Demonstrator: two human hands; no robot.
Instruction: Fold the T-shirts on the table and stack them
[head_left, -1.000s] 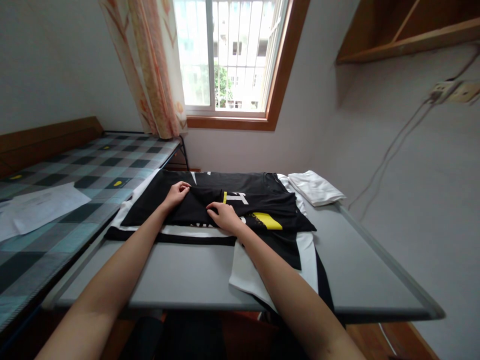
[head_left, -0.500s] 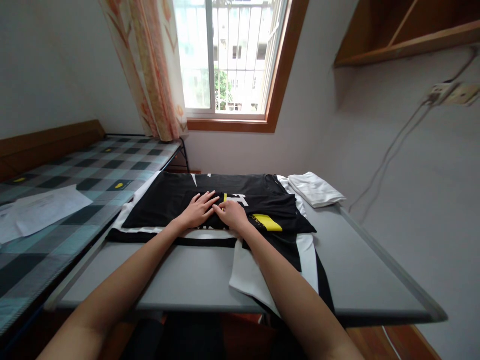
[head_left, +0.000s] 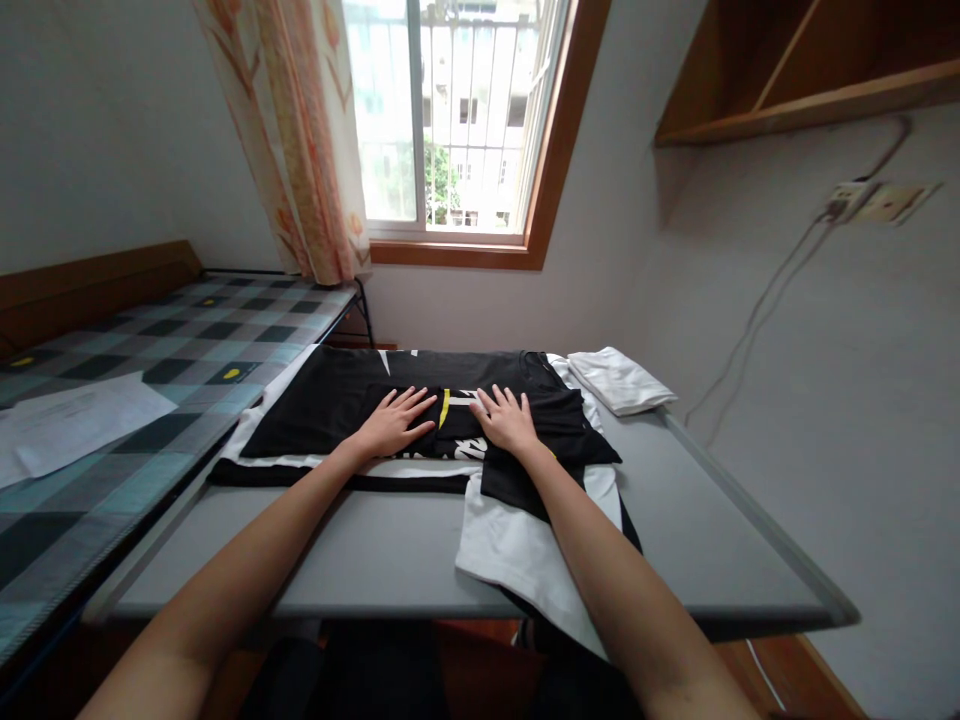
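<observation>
A black T-shirt [head_left: 457,425] with white lettering and a yellow stripe lies partly folded on a stack of spread garments. My left hand [head_left: 395,420] rests flat on its left part, fingers spread. On the right part of the shirt my right hand [head_left: 506,418] also lies flat with fingers apart, hiding some of the print. Beneath are a dark grey-black shirt [head_left: 300,415] and a white garment whose white sleeve [head_left: 510,540] hangs toward the table's front edge. Neither hand grips anything.
The grey table [head_left: 375,560] has a raised rim at the right. A folded white cloth [head_left: 621,380] lies at its back right corner. To the left stands a bed with a checkered mattress [head_left: 150,340] and paper sheets [head_left: 82,415]. A cable [head_left: 757,310] hangs on the right wall.
My right hand has moved right across the black shirt and spread flat; its fingers were bent near the left hand before. The right part of the shirt has shifted, and the yellow patch is now mostly covered.
</observation>
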